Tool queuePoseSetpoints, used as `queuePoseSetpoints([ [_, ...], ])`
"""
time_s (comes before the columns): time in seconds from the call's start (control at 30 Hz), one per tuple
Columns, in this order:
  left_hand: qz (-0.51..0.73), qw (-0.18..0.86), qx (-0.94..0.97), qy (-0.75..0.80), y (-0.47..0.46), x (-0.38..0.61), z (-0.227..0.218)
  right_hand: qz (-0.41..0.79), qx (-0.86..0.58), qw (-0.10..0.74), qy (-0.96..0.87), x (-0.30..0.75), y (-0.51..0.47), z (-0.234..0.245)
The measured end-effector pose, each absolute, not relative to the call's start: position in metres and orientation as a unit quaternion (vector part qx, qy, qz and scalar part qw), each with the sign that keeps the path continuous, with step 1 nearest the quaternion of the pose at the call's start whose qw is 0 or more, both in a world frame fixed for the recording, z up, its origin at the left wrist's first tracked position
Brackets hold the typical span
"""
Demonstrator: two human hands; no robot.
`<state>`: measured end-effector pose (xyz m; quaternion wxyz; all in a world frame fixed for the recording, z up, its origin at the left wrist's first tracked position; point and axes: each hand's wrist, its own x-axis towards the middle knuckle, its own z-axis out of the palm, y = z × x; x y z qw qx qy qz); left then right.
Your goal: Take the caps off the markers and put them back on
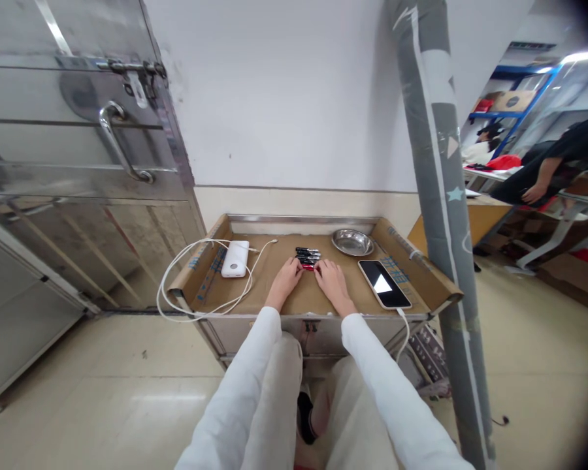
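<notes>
Several slim black pens [307, 254] lie side by side in a small stack of rows on the brown cardboard top of a cart [269, 297]. Closest to me in that row is a red pen [308, 266]. My left hand [286, 279] has its fingertips closed at the red pen's left end. At the right end, the fingers of my right hand [331, 279] are bent and closed on it too. My fingers cover both ends of the red pen. Behind and right of the pens sits a round metal dish [352, 242].
On the left lies a white power bank [235, 259] with a looped white cable [164, 294] overhanging the edge. A phone [385, 284] on a charging cable lies right. A tall grey wrapped roll [445, 196] leans beside the cart. Another person's hand [535, 192] shows far right.
</notes>
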<state>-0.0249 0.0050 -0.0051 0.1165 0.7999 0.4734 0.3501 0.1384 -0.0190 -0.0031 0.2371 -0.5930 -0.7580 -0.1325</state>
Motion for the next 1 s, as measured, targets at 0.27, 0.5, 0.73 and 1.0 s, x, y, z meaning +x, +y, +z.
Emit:
queuePoseSetpoints([
  [0.27, 0.340, -0.006, 0.749, 0.569, 0.002, -0.026, 0.002, -0.119, -0.659, 0.277, -0.689, 0.138, -0.022, 0.000],
  [0.5, 0.268, -0.082, 0.664, 0.693, 0.002, -0.028, -0.002, -0.072, -0.740, 0.198, -0.639, 0.136, -0.017, -0.012],
  [0.73, 0.271, -0.059, 0.681, 0.678, 0.006, -0.028, -0.010, -0.032, -0.757, 0.149, -0.636, 0.138, -0.014, -0.015],
  [1.0, 0.293, -0.031, 0.691, 0.660, 0.007, -0.031, -0.013, -0.022, -0.750, 0.125, -0.649, 0.141, -0.016, -0.012],
])
